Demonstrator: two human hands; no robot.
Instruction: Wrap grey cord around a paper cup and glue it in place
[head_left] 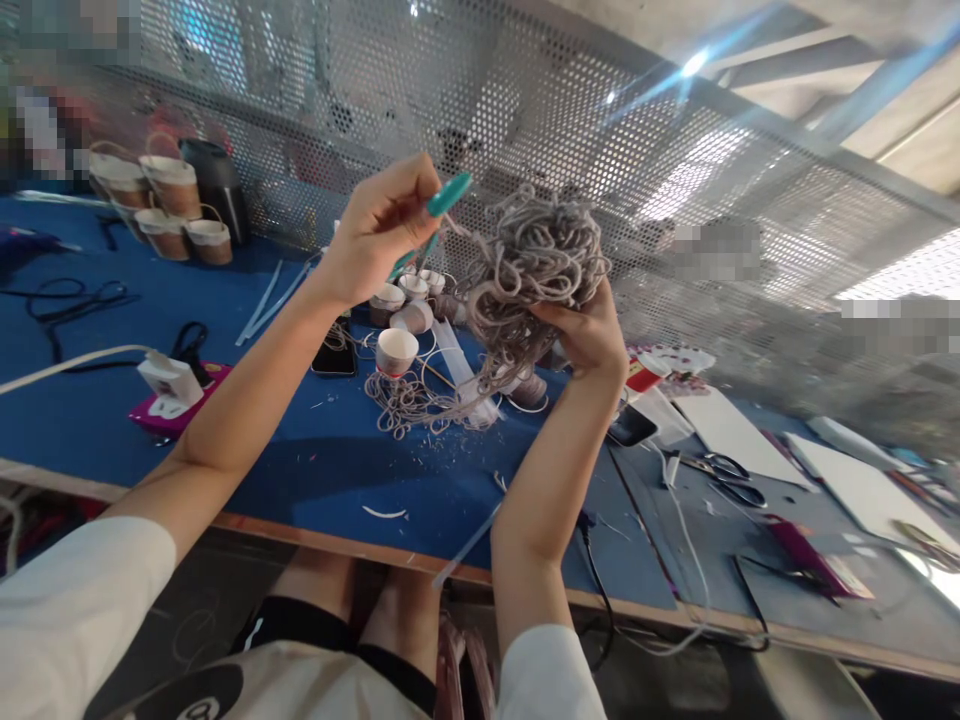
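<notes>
Raised over the table, my right hand (596, 335) grips a big tangled bundle of grey-brown cord (551, 250), with loops hanging down. To its left my left hand (382, 235) is closed on teal-handled scissors (450, 194), whose blades are mostly hidden. A strand of cord stretches from the bundle to the left fingers; whether they pinch it I cannot tell. Underneath, more loose cord (409, 405) lies on the blue tabletop (300, 470), beside a white cup (397, 348). Several small cord-wrapped cups (411, 316) stand behind it.
Small brown-and-white baskets (169, 185) and a dark flask (217, 190) stand at the back left. A magenta power strip (180, 405) sits by my left forearm. Black scissors (724, 475), white boards (739, 435) and cables lie right. Perforated metal screen (390, 100) rises behind.
</notes>
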